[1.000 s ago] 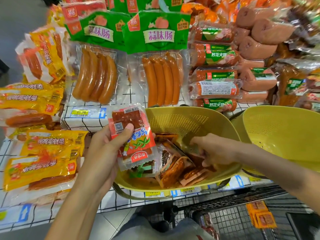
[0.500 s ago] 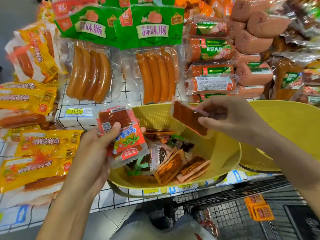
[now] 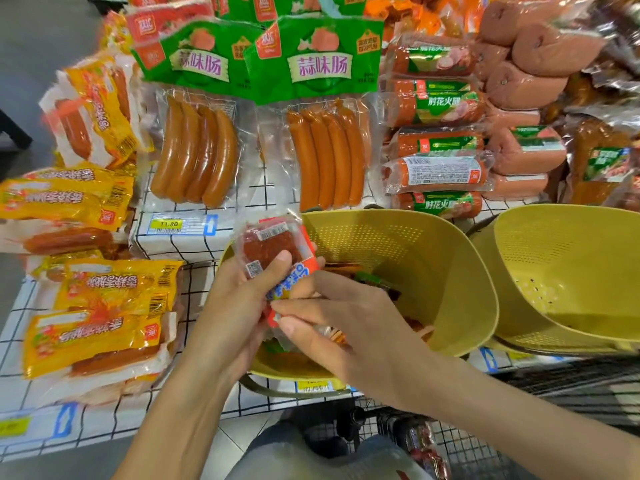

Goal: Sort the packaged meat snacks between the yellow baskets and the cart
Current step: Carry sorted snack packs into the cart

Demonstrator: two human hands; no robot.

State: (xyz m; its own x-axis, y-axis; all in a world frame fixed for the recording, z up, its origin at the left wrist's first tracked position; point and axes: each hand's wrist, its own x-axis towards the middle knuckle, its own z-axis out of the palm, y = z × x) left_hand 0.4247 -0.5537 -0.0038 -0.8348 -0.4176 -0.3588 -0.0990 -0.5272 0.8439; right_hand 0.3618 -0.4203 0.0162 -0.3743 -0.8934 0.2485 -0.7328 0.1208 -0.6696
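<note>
Wire mesh of the cart [image 3: 467,455] sits closest to you, low and to your right, with a few wrapped snacks lying in it. Above it, your left grip [image 3: 235,306] is clenched on a small snack packet [image 3: 270,244], thumb pressed across its clear front and fingers behind. Your right grip [image 3: 346,327] pinches the packet's lower sealed edge. A bit of another wrapper shows under those fingers, and I cannot tell whether you hold it too. The packet hangs over the near yellow basket [image 3: 415,258], above the pile of similar packets [image 3: 367,277] inside.

Expect it to be light, thin and floppy, with slick film that slides between fingers. The flat slab of meat likely stiffens the middle, so take it there, thumb on one face and fingers on the other. The seal may bend and slip. It should tolerate a short drop.

Just beside it on your right stands the second yellow basket [image 3: 571,271], tilted. Beyond, on the bench [image 3: 194,299], lie the sausage packs [image 3: 325,161].
</note>
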